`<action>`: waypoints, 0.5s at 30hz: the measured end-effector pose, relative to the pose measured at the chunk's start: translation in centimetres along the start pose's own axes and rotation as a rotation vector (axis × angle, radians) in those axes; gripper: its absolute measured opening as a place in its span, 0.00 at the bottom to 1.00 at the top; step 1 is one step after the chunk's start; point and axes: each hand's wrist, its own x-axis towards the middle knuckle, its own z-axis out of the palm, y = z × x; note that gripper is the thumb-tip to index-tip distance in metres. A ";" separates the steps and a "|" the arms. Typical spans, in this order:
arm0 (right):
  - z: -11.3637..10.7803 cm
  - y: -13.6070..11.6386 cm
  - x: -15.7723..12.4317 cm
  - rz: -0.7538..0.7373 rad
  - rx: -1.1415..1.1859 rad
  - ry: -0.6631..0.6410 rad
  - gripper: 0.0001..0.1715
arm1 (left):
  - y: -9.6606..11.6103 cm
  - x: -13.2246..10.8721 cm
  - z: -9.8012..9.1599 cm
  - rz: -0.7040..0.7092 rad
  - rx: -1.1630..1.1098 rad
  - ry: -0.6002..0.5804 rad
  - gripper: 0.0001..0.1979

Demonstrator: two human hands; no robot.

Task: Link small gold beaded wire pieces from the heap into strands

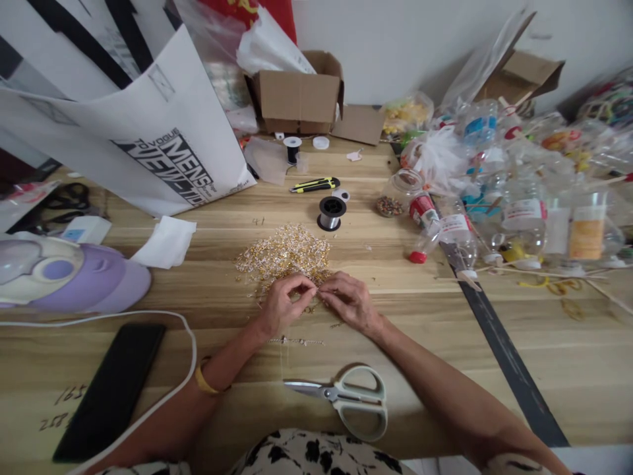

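Observation:
My left hand (285,301) and my right hand (350,301) meet at the near edge of a loose pile of small gold and silver beads (284,252). On both, thumb and forefinger are pinched together, with the fingertips almost touching. Whatever sits between them is too small to make out. Closer to me lies a thin beaded chain (301,341) on the wooden table (237,415). Scissors (341,394) with pale handles rest below it, blades pointing left. Beyond the pile stands a black spool of fine silver wire (331,214).
A yellow-black box cutter (315,185) and a dark thread spool (292,150) lie farther back. At left are a black phone (111,392), a white cable (192,343) and a large paper bag (163,132). Plastic bottles (524,204) crowd the right; a cardboard box (299,99) stands behind.

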 end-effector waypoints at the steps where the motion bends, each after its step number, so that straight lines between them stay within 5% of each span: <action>1: 0.0 0.0 0.0 0.004 0.001 -0.003 0.06 | 0.0 0.0 0.0 0.003 0.004 -0.001 0.06; 9: 0.1 0.1 -0.2 0.004 0.003 -0.008 0.06 | 0.6 0.1 -0.5 0.043 0.097 -0.016 0.06; 15: -0.1 -0.2 0.0 0.001 0.006 -0.008 0.06 | -0.6 1.1 -2.7 -0.037 0.207 0.131 0.06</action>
